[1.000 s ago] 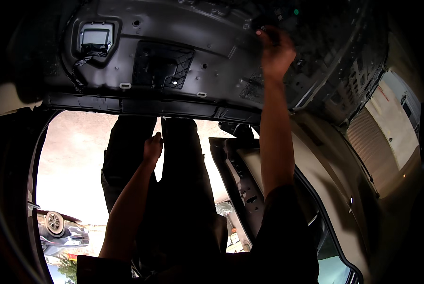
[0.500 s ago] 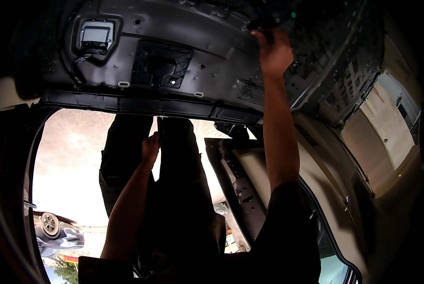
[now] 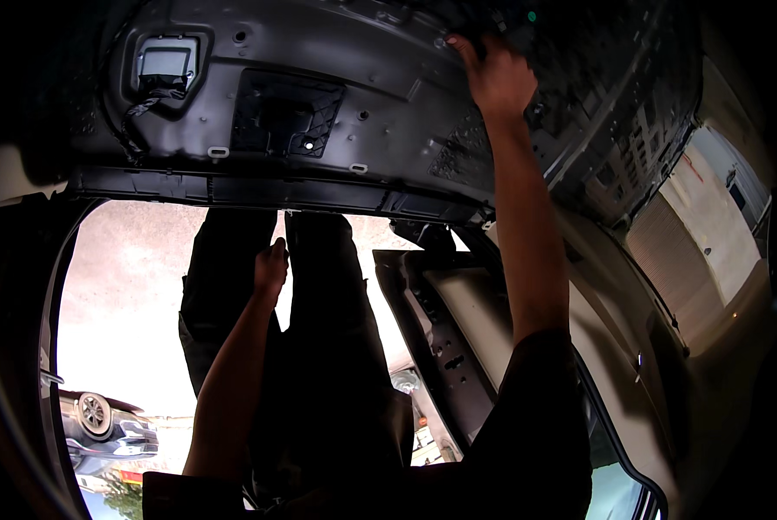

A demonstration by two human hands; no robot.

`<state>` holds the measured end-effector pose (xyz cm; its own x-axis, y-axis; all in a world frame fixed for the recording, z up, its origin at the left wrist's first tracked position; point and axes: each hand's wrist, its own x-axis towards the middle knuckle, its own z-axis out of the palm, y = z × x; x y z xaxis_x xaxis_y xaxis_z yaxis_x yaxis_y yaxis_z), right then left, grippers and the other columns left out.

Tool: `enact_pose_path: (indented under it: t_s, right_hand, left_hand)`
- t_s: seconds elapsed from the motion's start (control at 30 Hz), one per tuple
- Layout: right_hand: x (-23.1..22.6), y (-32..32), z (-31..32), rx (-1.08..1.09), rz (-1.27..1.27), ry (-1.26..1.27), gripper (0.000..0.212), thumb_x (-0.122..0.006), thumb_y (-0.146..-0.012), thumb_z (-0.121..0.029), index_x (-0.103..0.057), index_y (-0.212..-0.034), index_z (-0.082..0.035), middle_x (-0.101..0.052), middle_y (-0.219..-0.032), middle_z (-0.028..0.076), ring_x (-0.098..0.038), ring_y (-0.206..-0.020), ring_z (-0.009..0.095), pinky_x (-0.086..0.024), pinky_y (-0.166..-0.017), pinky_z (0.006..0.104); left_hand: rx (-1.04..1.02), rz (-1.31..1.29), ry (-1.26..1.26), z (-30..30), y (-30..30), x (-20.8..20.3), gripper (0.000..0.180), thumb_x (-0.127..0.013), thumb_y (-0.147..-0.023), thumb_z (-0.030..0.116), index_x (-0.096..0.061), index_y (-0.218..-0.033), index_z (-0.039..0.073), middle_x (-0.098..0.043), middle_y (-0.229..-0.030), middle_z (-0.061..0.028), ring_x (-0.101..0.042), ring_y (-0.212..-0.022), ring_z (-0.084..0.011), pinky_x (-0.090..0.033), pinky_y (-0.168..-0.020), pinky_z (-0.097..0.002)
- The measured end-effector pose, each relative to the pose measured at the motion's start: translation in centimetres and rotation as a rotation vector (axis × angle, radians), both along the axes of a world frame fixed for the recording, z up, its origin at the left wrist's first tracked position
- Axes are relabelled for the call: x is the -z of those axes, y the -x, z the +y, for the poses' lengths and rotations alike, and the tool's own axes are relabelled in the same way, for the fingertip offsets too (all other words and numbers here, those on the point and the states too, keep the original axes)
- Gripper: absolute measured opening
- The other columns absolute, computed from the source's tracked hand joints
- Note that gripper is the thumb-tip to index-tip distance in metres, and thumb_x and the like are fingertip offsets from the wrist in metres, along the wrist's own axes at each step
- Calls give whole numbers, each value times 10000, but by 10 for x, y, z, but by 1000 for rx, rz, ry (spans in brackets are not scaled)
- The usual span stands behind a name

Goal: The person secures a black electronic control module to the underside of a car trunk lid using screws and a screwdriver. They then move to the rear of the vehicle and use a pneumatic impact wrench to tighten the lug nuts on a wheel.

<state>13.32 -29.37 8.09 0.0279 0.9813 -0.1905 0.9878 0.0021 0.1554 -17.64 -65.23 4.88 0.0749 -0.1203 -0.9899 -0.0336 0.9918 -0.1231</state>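
Far off to the right, my right hand (image 3: 503,82) reaches onto the dark bare metal floor (image 3: 319,65) of a car interior. Its thumb points left, spread away from the fingers, whose tips fade into shadow; I make out nothing held there. Lower and nearer the middle, my left hand (image 3: 271,267) hangs in front of the bright ground, between the two dark trouser legs (image 3: 323,312). Its fingers are curled closed with the thumb up, and whatever they may hold is hidden. The dark door sill (image 3: 302,195) runs just beyond it.
A silver module (image 3: 165,61) with a wrapped cable sits in a floor recess at the left. A black ribbed panel (image 3: 286,113) lies mid-floor. To the right stand an open car door (image 3: 440,347) and beige trim (image 3: 614,373). A parked car (image 3: 111,425) shows at lower left.
My right hand has shifted slightly up, its thumb now extended further left. My left hand has moved slightly left. The whole view has tilted a little.
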Motion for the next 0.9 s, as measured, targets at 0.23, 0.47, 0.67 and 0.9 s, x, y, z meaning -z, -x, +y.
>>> enact_pose_path:
  t_s: [0.23, 0.47, 0.67, 0.9]
  right_hand:
    - [3, -2, 5, 165, 13, 110, 714, -485, -852, -831, -778, -861, -181, -730, -856, 190, -692, -865, 452, -557, -766, 536]
    - [5, -6, -5, 442, 304, 186, 808, -312, -958, -772, -786, -794, -139, -735, -839, 172, -700, -848, 413, -552, -790, 492]
    - [15, -14, -23, 317, 357, -125, 532, -519, -1007, -569, -734, -945, -87, -738, -861, 124, -723, -815, 280, -547, -768, 378]
    - [18, -8, -37, 25, 797, -301, 274, -804, -870, -242, -703, -1037, -49, -668, -924, 100, -675, -831, 262, -531, -761, 369]
  left_hand:
    - [11, -1, -35, 9, -3, -3, 413, -500, -1036, 370, -434, -684, 166, -349, -552, 69, -312, -452, -64, -285, -448, -277]
    - [-11, 5, -30, 9, -3, -3, 398, -503, -1030, 369, -434, -696, 165, -344, -551, 68, -311, -457, -58, -290, -456, -278]
    - [9, 0, 0, 13, -2, -4, 394, -498, -1031, 375, -444, -703, 164, -348, -551, 65, -322, -459, -63, -300, -461, -275]
    - [-40, 24, -65, 2, -3, 3, 445, -503, -1030, 382, -432, -653, 156, -375, -528, 67, -339, -419, -53, -278, -398, -271]
